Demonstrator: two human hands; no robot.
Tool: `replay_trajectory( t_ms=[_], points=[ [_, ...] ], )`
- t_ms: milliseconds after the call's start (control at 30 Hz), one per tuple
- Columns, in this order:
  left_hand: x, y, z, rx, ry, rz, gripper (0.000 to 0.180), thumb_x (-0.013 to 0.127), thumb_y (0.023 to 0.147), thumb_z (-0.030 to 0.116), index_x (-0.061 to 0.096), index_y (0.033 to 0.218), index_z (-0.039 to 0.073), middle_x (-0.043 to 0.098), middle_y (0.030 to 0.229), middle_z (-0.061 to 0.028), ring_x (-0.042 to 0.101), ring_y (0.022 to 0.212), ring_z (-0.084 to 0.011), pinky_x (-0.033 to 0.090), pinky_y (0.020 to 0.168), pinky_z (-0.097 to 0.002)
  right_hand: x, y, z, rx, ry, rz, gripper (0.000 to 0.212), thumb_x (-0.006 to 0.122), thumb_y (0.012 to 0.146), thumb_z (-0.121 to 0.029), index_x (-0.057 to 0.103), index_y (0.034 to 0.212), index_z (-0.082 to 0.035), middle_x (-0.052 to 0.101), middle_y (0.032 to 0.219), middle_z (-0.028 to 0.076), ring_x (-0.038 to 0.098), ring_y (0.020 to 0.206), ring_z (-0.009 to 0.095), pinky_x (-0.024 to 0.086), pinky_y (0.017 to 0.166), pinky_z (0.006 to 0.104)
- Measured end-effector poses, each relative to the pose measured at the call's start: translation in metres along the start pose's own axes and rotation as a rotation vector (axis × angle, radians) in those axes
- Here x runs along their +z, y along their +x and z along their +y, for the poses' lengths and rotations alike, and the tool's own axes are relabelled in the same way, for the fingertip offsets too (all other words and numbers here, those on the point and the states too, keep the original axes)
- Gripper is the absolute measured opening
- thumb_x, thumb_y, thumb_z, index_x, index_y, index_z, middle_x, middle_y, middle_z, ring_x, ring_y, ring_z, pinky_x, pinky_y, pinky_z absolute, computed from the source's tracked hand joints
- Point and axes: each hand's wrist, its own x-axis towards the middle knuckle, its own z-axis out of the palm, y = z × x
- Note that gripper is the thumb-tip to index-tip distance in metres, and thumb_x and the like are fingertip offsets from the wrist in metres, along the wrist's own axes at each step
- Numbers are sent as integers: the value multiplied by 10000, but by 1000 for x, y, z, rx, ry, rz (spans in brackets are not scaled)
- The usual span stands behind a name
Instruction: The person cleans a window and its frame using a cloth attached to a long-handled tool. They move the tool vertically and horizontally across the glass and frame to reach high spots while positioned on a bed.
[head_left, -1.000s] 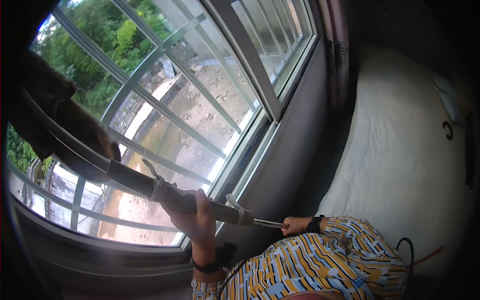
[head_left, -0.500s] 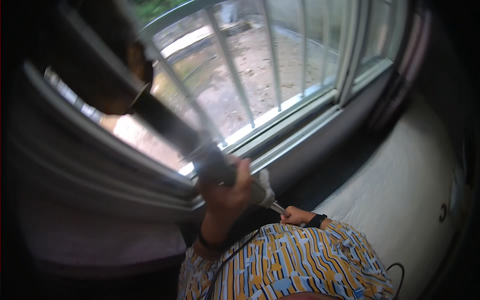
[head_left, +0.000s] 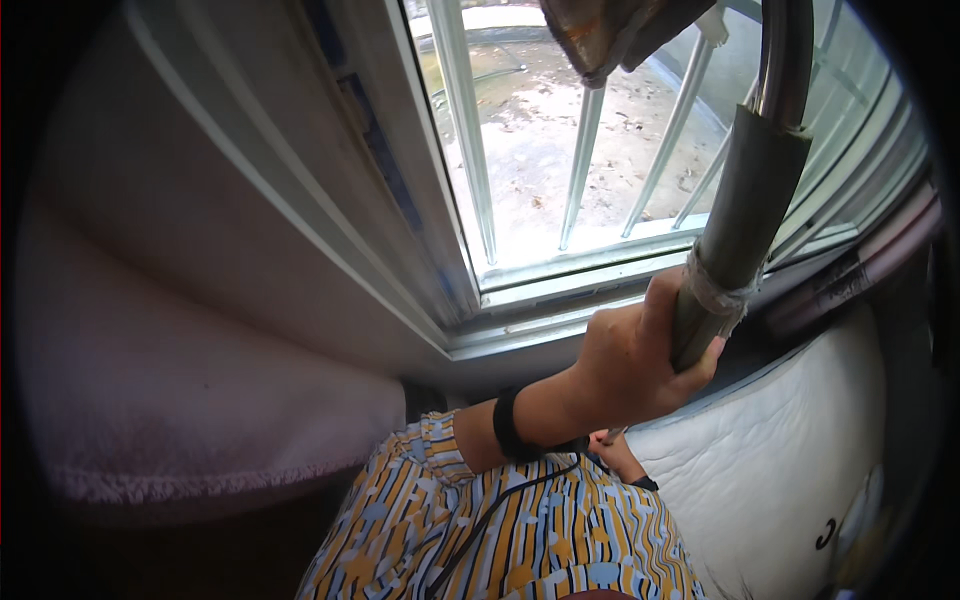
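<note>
My left hand (head_left: 645,350), a black band on its wrist, is closed around the grey sleeve of a long pole (head_left: 752,195). Clear plastic is wrapped around the sleeve beside my fingers. A dark, shiny curved tube comes out of the sleeve's upper end and runs out of view at the top. Close to my body, my right hand (head_left: 620,460) is closed around the pole's thin lower end, partly hidden behind my left forearm. A brown, crumpled-looking piece (head_left: 600,40) hangs at the top; whether it joins the pole I cannot tell.
Ahead stands a window with a white frame (head_left: 560,285) and metal bars (head_left: 585,165), with bare ground outside. A pink fringed cloth (head_left: 220,420) lies at the left. A white padded surface (head_left: 770,450) is at the right, with a pinkish roll-like thing (head_left: 850,275) beyond it.
The pole has swung from leaning up-left to leaning up-right, my left hand moving rightward with it. My view has turned too. Both hands keep their hold.
</note>
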Motion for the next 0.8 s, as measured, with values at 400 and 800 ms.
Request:
replay_trajectory(
  t_ms=[400, 800],
  points=[
    [-8, -38, -7, -275, 13, -21, 487, 746, 775, 151, 424, 1104, -6, 667, 748, -109, 685, 637, -218, 535, 568, -325, 12, 13, 124, -24, 177, -196, 228, 697, 852, -238, 641, 774, -32, 652, 750, 8, 594, 755, 84, 477, 707, 269],
    [47, -47, 19, -373, -154, 150, 549, 710, 839, 159, 299, 1183, 41, 584, 921, -94, 633, 720, -160, 534, 661, -313, -60, -9, 26, 41, 51, -175, 276, 719, 833, -297, 623, 825, -38, 615, 735, 36, 564, 685, 129, 460, 635, 318]
  ],
)
